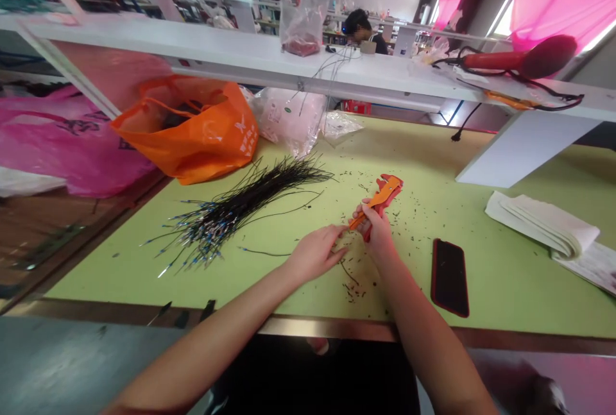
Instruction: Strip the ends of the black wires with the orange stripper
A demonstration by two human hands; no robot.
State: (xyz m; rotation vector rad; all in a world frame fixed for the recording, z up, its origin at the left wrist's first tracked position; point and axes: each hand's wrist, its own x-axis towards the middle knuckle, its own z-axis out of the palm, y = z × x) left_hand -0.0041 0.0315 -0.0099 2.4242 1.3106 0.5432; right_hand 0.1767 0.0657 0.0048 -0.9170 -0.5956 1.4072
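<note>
My right hand (378,230) is wrapped round the handles of an orange and red wire stripper (386,192), whose jaws point away from me. Just left of it, my left hand (317,250) lies low over the table, fingers stretched out and thumb apart, fingertips near the tool's handle end. A single black wire (267,253) with a blue tip runs under this hand; a dark wire end (350,274) shows beyond the thumb. Whether they are one wire is hidden. Further left lies a large bundle of black wires (260,194) with blue and metal tips.
Small dark scraps (353,292) litter the green tabletop (510,261). A phone (450,277) and folded white cloth (543,222) lie right. An orange bag (202,139) and clear plastic bags (293,117) stand at the back, under a white shelf (216,46). A person (368,33) sits beyond.
</note>
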